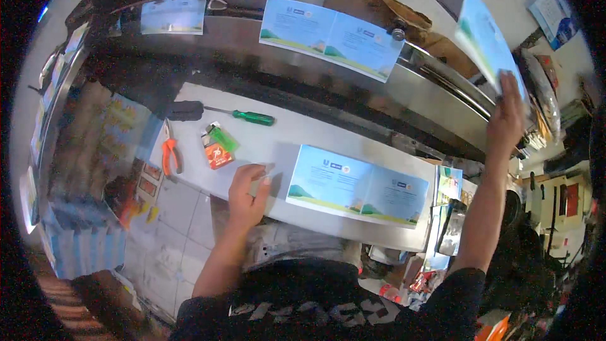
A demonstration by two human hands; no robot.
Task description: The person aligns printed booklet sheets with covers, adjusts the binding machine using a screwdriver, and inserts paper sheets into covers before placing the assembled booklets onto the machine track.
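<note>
My right hand is raised at the right, its fingers closed on the lower end of a blue printed sheet with a green landscape. The sheet stands tilted, high above the table. Low over the white table, my left hand has its thumb and fingers apart, with nothing visible between them. Just right of it lie blue printed sheets of the same design, apparently a stack. Another such sheet rests against the long metal machine beyond the table.
Left on the table are orange-handled pliers, a green screwdriver, a green lighter and a red packet. One more printed sheet sits at the machine's far left. Bundled sheets stand at the lower left.
</note>
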